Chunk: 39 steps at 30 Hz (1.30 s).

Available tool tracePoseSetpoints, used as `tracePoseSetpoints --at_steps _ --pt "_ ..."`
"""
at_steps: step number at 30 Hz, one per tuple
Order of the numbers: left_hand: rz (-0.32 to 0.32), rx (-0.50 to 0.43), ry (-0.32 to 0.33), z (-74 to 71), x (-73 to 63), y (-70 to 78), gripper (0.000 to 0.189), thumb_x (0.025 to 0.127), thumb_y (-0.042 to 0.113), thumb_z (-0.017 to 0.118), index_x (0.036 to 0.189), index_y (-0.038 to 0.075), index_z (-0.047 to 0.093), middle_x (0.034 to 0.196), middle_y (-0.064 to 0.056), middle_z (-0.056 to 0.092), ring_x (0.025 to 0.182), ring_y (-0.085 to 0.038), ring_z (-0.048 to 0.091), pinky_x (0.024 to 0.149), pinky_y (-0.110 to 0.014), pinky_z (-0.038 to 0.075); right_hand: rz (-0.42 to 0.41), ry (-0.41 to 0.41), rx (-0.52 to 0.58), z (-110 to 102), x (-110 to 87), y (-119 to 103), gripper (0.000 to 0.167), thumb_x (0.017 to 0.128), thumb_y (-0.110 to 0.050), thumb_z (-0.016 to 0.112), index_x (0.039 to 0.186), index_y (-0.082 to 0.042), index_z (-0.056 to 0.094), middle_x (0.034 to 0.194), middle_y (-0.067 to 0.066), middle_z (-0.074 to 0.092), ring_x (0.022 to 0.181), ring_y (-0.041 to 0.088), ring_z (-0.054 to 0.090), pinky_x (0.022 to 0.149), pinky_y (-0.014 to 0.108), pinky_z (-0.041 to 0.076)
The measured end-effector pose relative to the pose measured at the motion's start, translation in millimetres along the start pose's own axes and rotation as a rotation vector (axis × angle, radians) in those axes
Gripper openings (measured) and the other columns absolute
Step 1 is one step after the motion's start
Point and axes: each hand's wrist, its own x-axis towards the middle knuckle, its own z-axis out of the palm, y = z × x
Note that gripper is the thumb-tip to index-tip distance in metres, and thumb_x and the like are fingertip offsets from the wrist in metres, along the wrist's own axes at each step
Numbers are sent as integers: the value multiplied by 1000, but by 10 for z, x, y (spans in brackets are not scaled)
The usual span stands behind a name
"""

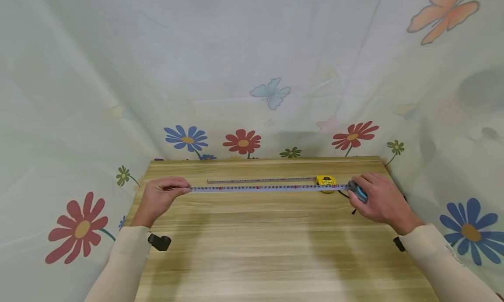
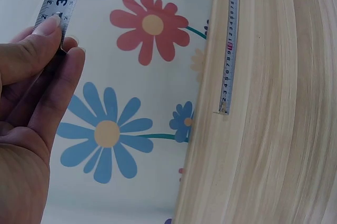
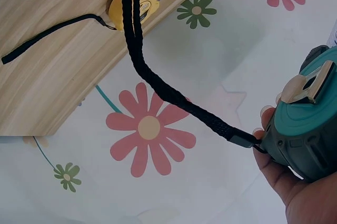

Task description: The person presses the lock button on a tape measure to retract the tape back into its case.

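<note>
My left hand pinches the free end of a pulled-out tape blade between thumb and fingers. At the blade's other end, my right hand grips the teal and dark grey tape measure by its case. The blade stretches level between both hands, above the table. From the case hangs a black wrist strap, plain in the right wrist view. Behind the blade, a yellow tape measure lies on the table with its own blade drawn out to the left; neither hand touches it.
The wooden table ends at a back edge against a pale curtain printed with flowers and butterflies. Curtain also hangs at both sides. A black strap trails from the yellow tape measure. A black device sits at the left wrist.
</note>
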Motion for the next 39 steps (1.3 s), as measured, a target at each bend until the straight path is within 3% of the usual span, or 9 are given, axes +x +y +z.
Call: tracePoseSetpoints --at_steps 12,19,26,39 --pt "-3 -3 -1 -32 -2 24 14 90 18 83 100 9 83 111 -10 79 96 3 72 80 -17 61 -11 8 3 -6 19 -18 31 82 -22 76 105 0 72 98 13 72 84 28 65 75 50 57" --pt "6 -25 6 -44 -5 61 14 89 15 83 100 6 83 107 -2 80 96 3 72 80 -17 61 -8 8 -10 -31 35 -37 29 82 -22 78 102 -2 72 93 10 70 78 24 62 73 49 54" --pt "16 -33 11 -50 -6 63 14 89 14 83 100 5 83 111 -13 79 95 4 71 79 -17 61 -14 7 -15 -50 66 -49 30 82 -24 78 101 -3 72 92 9 69 80 25 61 73 48 54" --pt "48 -25 29 -71 -13 43 12 90 11 82 99 3 82 109 -17 78 92 6 71 78 -16 60 -26 19 -21 -47 138 -46 30 82 -24 77 101 -3 72 92 10 70 81 27 63 73 49 56"
